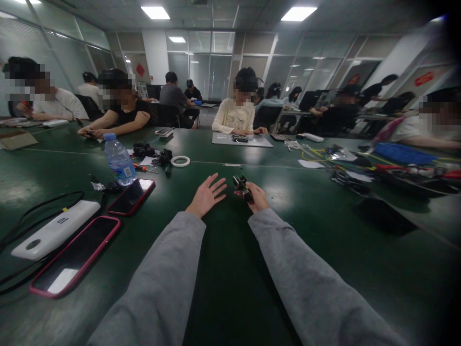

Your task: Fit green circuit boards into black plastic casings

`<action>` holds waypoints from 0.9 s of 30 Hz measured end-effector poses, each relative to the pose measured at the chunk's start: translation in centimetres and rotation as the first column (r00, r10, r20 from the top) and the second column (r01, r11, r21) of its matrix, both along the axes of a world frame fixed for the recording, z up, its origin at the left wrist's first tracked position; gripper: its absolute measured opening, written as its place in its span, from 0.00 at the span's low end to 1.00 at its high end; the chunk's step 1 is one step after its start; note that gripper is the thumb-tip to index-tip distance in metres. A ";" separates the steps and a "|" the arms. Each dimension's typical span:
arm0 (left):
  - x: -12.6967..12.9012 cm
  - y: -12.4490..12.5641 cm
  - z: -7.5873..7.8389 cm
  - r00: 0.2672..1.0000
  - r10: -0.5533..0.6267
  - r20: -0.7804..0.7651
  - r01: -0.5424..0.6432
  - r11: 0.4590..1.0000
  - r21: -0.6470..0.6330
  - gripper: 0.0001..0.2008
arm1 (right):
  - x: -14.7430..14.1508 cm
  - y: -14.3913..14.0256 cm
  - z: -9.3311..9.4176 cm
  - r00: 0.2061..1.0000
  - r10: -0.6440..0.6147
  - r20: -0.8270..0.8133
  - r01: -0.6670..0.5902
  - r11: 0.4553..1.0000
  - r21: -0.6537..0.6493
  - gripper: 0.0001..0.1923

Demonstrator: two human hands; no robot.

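- We judge the small black mechanical part (242,185), pinched only at our right hand's (256,196) fingertips just above centre frame, could slip onto the dark green desk (324,211).
- Our left hand (206,194) hovers open, fingers spread, holding nothing, just beside the part.
- Both grey-sleeved arms reach forward from the lower frame, roughly parallel.
- The red-cased phone (131,196) and clear plastic water bottle (120,161) sit centre left, well apart.

A white power bank (54,229) on the green table (223,269) bears the marking "10"; red wall signs remain unreadable.
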State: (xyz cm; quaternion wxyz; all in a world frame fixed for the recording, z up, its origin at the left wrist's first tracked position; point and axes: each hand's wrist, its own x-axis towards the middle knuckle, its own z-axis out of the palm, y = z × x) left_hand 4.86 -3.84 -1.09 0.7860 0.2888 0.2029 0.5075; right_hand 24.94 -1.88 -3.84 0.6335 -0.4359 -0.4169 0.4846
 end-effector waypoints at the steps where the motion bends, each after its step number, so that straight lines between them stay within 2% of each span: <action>1: -0.1 0.2 -0.2 1.000 0.024 0.000 -0.024 1.000 -0.013 0.20 | 1.1 0.0 0.2 0.998 0.029 -0.051 -0.030 0.999 -0.018 0.17; 4: -0.3 0.7 -0.5 0.997 0.079 0.013 -0.079 0.996 -0.038 0.19 | 5.0 -0.2 0.6 0.995 0.045 -0.085 -0.049 0.998 -0.049 0.16; 9: -0.4 1.4 -0.7 0.995 0.098 0.013 -0.098 0.994 -0.040 0.19 | 11.9 -0.3 0.7 0.998 -0.059 -0.011 0.059 0.998 -0.022 0.12; 12: -0.5 1.7 -0.8 0.996 0.090 0.015 -0.090 0.995 -0.047 0.20 | 14.6 -0.3 1.0 0.994 -0.100 -0.048 0.098 0.994 -0.052 0.11; 18: -0.5 1.8 -0.9 0.995 0.094 0.015 -0.093 0.994 -0.052 0.20 | 15.4 -0.6 1.9 0.991 -0.102 -0.089 0.086 0.982 -0.170 0.13; 23: -0.5 1.6 -0.8 0.994 0.110 0.020 -0.109 0.992 -0.062 0.20 | 15.6 -0.5 1.3 0.997 -0.060 -0.056 0.053 0.992 -0.113 0.12; 27: -0.6 1.6 -0.8 0.993 0.114 0.023 -0.112 0.990 -0.080 0.21 | 15.5 -0.5 0.7 0.999 -0.030 0.035 0.032 0.997 -0.069 0.13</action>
